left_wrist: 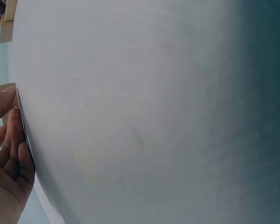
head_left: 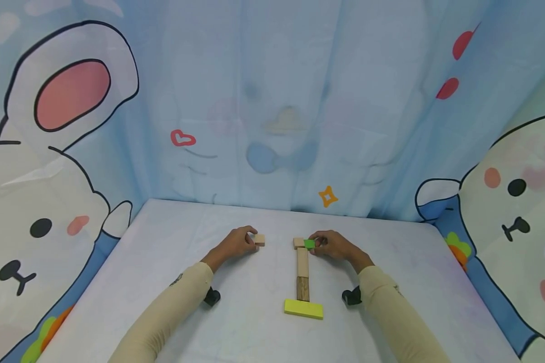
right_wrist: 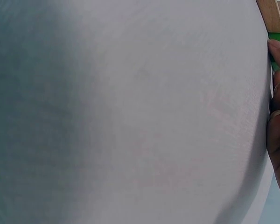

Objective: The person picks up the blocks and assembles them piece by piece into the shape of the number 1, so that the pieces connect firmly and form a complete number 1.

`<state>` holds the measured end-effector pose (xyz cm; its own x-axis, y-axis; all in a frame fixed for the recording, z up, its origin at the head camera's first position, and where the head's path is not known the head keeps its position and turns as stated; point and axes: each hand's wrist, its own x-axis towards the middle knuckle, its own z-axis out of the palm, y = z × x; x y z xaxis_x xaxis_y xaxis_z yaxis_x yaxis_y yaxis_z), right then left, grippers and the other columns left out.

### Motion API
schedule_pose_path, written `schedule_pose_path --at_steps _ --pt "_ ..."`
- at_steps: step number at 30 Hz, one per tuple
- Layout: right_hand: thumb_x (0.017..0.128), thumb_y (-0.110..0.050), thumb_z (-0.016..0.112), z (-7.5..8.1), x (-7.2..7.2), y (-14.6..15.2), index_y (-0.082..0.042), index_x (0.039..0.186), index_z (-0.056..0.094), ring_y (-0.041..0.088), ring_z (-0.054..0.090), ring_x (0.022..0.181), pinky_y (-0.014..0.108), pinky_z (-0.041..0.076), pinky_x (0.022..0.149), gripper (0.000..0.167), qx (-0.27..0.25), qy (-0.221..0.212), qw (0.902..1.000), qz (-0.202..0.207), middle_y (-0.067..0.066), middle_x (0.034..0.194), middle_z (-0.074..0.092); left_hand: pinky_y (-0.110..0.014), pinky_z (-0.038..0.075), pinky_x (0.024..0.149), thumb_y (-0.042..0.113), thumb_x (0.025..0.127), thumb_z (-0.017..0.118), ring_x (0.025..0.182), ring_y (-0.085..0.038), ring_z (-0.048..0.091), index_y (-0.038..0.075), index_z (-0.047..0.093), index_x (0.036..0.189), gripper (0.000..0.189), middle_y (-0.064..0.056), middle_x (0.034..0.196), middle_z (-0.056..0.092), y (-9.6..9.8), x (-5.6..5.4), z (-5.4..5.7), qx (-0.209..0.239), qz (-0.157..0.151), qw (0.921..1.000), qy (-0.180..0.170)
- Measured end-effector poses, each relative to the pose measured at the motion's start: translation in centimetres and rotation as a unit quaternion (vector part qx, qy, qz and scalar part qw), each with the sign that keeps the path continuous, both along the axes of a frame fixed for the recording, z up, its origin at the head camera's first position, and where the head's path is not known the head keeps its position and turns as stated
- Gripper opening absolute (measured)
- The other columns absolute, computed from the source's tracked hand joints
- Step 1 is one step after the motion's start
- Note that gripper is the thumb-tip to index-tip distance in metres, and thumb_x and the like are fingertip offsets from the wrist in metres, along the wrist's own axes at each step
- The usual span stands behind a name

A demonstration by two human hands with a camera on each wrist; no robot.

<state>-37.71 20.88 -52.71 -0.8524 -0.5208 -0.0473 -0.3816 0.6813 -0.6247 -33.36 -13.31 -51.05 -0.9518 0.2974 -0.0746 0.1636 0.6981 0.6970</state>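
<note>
My left hand (head_left: 237, 242) pinches a small light wooden block (head_left: 260, 240) between thumb and fingers. In the left wrist view, that block shows behind the thumb at the left edge. Across a gap to the right, my right hand (head_left: 335, 244) pinches a green block (head_left: 309, 244). The green one sits right beside another small wooden block (head_left: 298, 243). Below these, a long light wooden block (head_left: 302, 263), a darker brown block (head_left: 303, 289) and a wide yellow block (head_left: 303, 309) line up toward me like a stem on a base.
A white cloth (head_left: 250, 322) covers the table. Behind it hangs a blue curtain (head_left: 277, 101) printed with cartoon animals. Dark wrist devices, one on the left (head_left: 212, 297) and one on the right (head_left: 351, 296), stick out under the beige sleeves (head_left: 172, 307).
</note>
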Motion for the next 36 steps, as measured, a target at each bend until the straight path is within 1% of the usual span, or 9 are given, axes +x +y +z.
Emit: schedule_pose_path --at_steps 4,7,13,19,23,31,36 --pt "0.088 -0.024 0.078 0.2 0.1 -0.2 -0.004 0.122 0.067 0.015 0.053 0.086 0.032 0.043 0.079 0.041 0.002 -0.016 0.9998 -0.014 0.003 0.094 0.064 -0.025 0.045 0.07 0.013 0.091 0.074 0.073 -0.011 0.057 0.0 0.06 0.131 0.044 -0.003 0.087 0.069 0.0 0.0 0.0 0.003 -0.006 1.0 0.001" --pt "0.088 -0.023 0.078 0.4 0.2 -0.4 -0.004 0.123 0.067 0.015 0.053 0.086 0.032 0.044 0.079 0.041 0.004 -0.021 0.9996 -0.018 0.004 0.095 0.064 -0.025 0.045 0.07 0.013 0.091 0.074 0.074 -0.011 0.057 -0.001 0.062 0.128 0.041 -0.004 0.088 0.07 0.0 0.0 0.0 0.004 -0.007 1.0 0.002" --pt "0.088 -0.021 0.078 0.3 0.3 -0.4 -0.004 0.122 0.067 0.016 0.053 0.085 0.034 0.043 0.079 0.039 0.003 -0.017 0.9997 -0.018 0.003 0.094 0.064 -0.026 0.046 0.071 0.014 0.091 0.075 0.076 -0.012 0.058 0.0 0.063 0.125 0.039 -0.003 0.088 0.07 0.0 0.2 -0.1 0.006 -0.004 1.0 -0.001" --pt "0.088 -0.021 0.078 0.5 0.4 -0.3 -0.004 0.122 0.067 0.016 0.053 0.086 0.034 0.044 0.079 0.039 0.003 -0.011 0.9999 -0.013 0.003 0.094 0.064 -0.028 0.049 0.076 0.015 0.089 0.077 0.081 -0.012 0.062 0.002 0.064 0.123 0.038 -0.002 0.09 0.071 -0.3 0.1 -0.1 0.022 0.004 0.9997 -0.009" --pt "0.088 -0.021 0.078 0.6 0.5 -0.4 -0.004 0.121 0.068 0.016 0.053 0.086 0.034 0.044 0.079 0.038 0.005 -0.009 0.9998 -0.014 0.003 0.094 0.065 -0.028 0.05 0.076 0.015 0.088 0.078 0.082 -0.012 0.062 0.002 0.064 0.122 0.039 -0.002 0.09 0.071 -0.6 0.0 -0.2 0.027 0.008 0.9995 -0.01" --pt "0.088 -0.021 0.078 0.6 0.6 -0.5 -0.004 0.121 0.067 0.016 0.054 0.086 0.034 0.044 0.08 0.039 0.007 -0.012 0.9998 -0.016 0.003 0.094 0.065 -0.027 0.049 0.074 0.014 0.089 0.077 0.082 -0.013 0.062 0.001 0.064 0.123 0.039 -0.003 0.09 0.071 -0.9 0.3 -0.3 0.042 -0.005 0.999 -0.012" --pt "0.089 -0.022 0.077 0.6 0.5 -0.4 -0.004 0.122 0.067 0.016 0.054 0.086 0.035 0.045 0.08 0.039 0.01 -0.013 0.9997 -0.015 0.003 0.095 0.065 -0.026 0.05 0.072 0.014 0.09 0.076 0.083 -0.012 0.062 0.001 0.063 0.123 0.038 -0.003 0.092 0.071 -1.0 0.3 -0.4 0.044 -0.013 0.9989 -0.004"
